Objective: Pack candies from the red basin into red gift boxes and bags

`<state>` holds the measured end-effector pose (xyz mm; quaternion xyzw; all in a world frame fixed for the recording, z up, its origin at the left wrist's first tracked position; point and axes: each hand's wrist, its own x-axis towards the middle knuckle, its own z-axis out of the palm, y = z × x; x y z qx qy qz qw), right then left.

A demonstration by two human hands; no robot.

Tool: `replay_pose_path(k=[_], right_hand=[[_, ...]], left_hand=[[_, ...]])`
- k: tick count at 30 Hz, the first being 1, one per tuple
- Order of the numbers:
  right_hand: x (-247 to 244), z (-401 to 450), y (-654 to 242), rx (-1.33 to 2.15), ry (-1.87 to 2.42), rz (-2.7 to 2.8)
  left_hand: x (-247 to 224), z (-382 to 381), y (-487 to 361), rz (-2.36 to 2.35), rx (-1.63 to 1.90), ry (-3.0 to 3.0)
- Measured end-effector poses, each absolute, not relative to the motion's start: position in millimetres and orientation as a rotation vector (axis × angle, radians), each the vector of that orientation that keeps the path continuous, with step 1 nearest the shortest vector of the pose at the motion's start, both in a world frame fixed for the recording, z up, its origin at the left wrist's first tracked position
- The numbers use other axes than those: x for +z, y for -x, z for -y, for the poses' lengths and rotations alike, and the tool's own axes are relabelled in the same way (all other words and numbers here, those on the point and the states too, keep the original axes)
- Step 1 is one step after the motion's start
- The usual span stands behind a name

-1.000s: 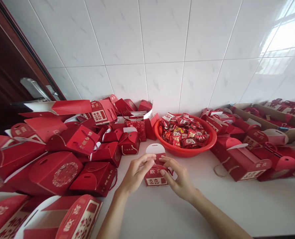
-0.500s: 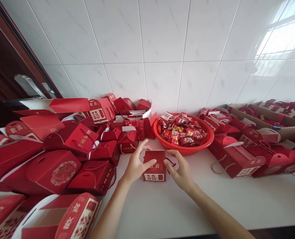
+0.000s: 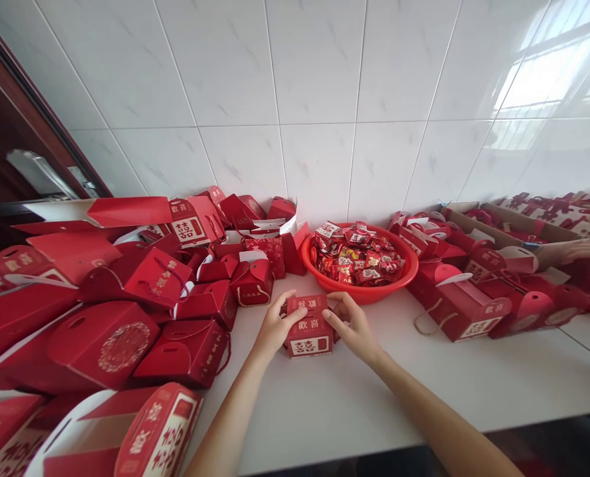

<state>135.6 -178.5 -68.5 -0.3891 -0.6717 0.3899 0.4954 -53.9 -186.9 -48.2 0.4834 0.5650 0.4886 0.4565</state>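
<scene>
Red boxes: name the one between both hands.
The small box in front of the red basin, pale panel low on its front. It alone has the left hand and right hand on it.

Left hand [image 3: 281,323] and right hand [image 3: 349,324] pressing the top of a small red double-happiness candy box [image 3: 309,331], white table [image 3: 295,411] supporting it, wrapped candies [image 3: 357,255] filling a red plastic basin [image 3: 364,295] just behind, red gift boxes [image 3: 180,354] crowding both sides.
</scene>
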Motion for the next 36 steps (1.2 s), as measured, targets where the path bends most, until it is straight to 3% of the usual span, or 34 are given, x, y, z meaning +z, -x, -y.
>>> replay_pose_path(k=[14, 24, 32, 36], right_hand=[[-66, 178, -142, 0.99, 0.834, 1.645], [-61, 188, -148, 0.481, 0.834, 1.879], [-58, 186, -150, 0.561, 0.938, 1.81], [-49, 183, -155, 0.842, 0.97, 1.683]], left_hand=[[-52, 194, 60, -1.576, 1.07, -1.262], [-47, 206, 43, -1.481, 1.225, -1.125], [-22, 208, 62, -1.312, 1.383, -0.766], [-11, 208, 68, -1.35, 1.625, -0.725]])
